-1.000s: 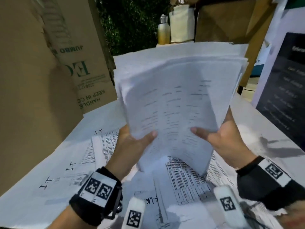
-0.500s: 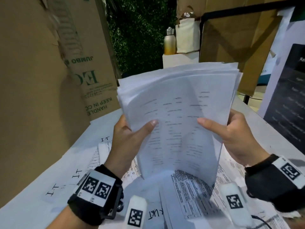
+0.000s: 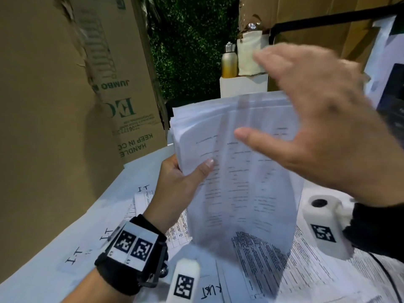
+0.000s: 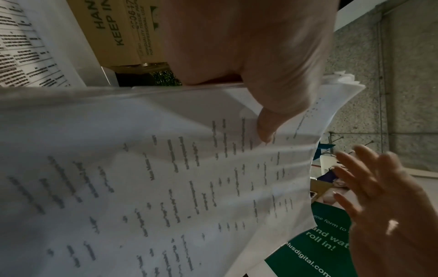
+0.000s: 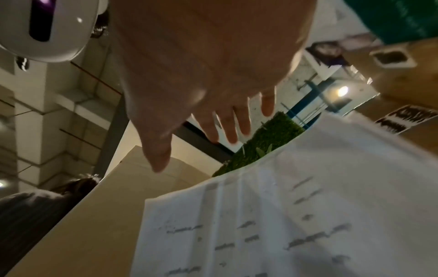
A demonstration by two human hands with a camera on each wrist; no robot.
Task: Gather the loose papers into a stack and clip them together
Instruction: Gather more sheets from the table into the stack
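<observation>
My left hand grips paper stack at its left edge, thumb across front sheet, fingers behind. Stack stands upright, bottom edge on loose printed sheets covering desk. My right hand hovers open before stack's upper right, fingers spread, blurred, not touching paper. Cardboard box stands at desk's far left edge.

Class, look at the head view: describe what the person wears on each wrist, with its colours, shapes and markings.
The left hand has a black wristband bearing a white plate with two square black-and-white codes. The right hand ends in a black cuff. A white rounded block with one square code sits below each wrist. Both hands are bare.
</observation>
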